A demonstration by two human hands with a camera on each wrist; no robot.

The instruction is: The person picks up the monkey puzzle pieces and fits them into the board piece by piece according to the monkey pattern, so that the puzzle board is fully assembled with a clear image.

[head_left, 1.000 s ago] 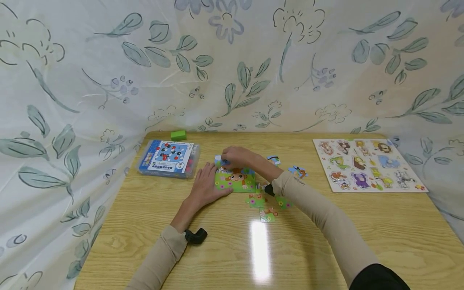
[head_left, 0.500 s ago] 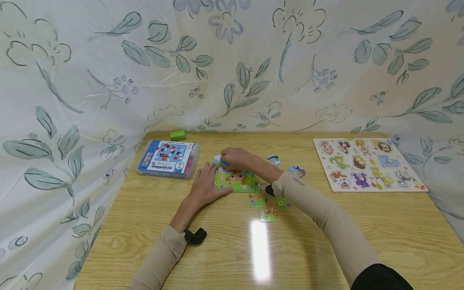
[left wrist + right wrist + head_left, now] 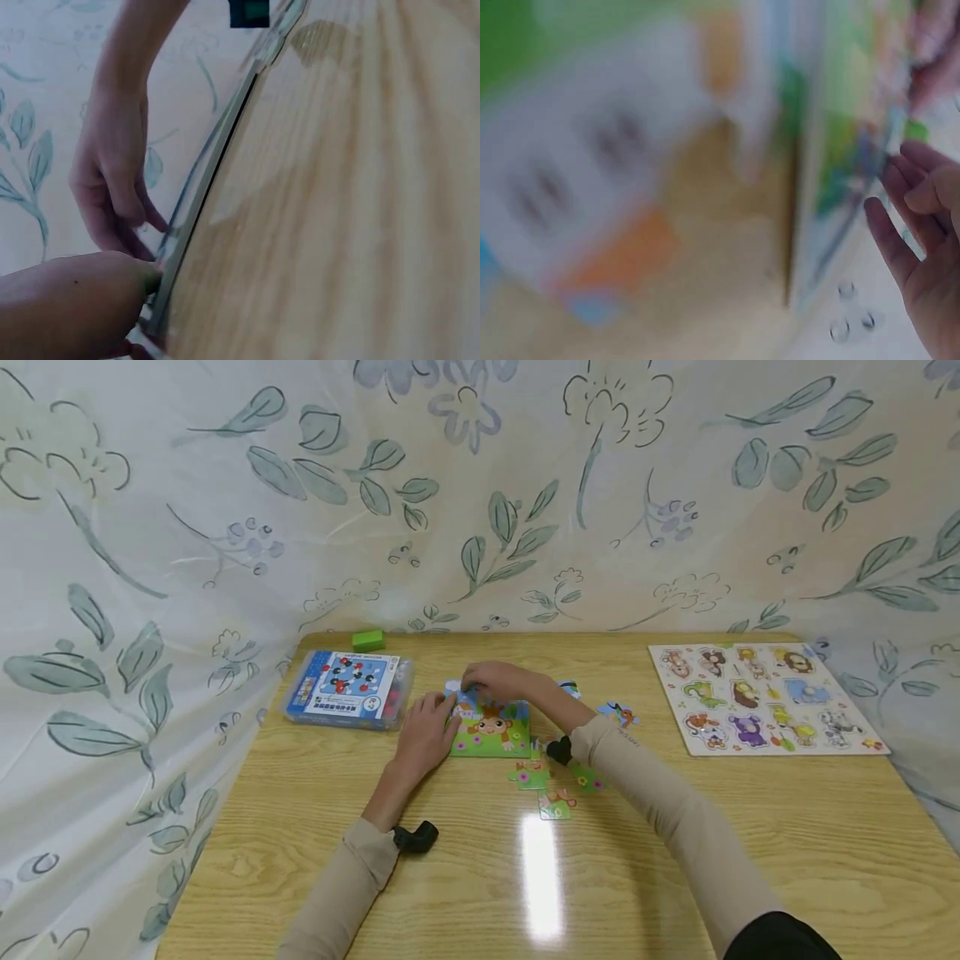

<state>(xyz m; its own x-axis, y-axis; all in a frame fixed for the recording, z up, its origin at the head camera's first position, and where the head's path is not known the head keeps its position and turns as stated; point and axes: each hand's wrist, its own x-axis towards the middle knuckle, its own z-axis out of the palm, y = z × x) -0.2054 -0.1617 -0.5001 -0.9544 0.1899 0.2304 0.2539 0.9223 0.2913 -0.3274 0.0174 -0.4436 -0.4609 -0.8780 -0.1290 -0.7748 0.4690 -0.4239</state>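
Yellow wood-grain desk [image 3: 465, 877], white leaf-print cloth [image 3: 480, 485] behind its far edge.
Rectangular green-and-blue monkey jigsaw [image 3: 483, 742] toward desk's far edge; left hand [image 3: 424, 728] relaxed, touching its left edge; right hand [image 3: 501, 680] at its top, grip can't tell.

The person wears a long, beige cloth left sleeve [image 3: 337, 893] and a matching beige cloth right sleeve [image 3: 675, 827], both wrinkled toward the wrist. Near the right cuff stands a short line of dark lettering [image 3: 624, 736], too small to be read. Black material [image 3: 783, 937] covers this arm higher up. A black, bent, rounded left wrist device [image 3: 417, 837] and a black, rounded right wrist device [image 3: 559, 750] are also worn. The left hand [image 3: 426, 735] and right hand [image 3: 501, 682] are bare.
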